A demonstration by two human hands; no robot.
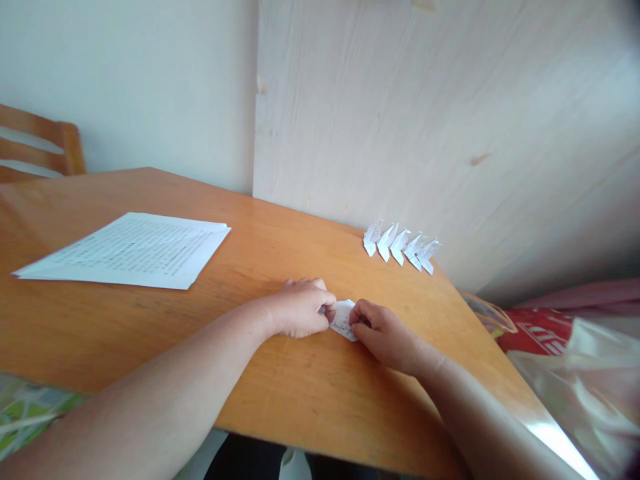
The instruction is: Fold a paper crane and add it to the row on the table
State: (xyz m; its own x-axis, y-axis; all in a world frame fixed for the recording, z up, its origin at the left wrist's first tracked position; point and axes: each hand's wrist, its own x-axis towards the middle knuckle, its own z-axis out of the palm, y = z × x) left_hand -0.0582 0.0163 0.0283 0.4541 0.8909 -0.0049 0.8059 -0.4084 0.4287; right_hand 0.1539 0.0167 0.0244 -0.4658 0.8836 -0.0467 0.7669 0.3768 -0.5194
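Observation:
Between my two hands, low over the wooden table, is a small folded piece of printed paper. My left hand is closed at its left edge, thumb and fingers pinched together. On the right edge, my right hand also pinches the paper with curled fingers. Part of the paper is hidden behind the fingertips of both hands. Farther back and to the right, several folded paper pieces with pointed ends stand in a row near the wall panel.
A stack of printed sheets lies on the left of the wooden table. A pale panel borders the back edge. Past the right edge are a red bag and pale plastic. A wooden chair stands far left.

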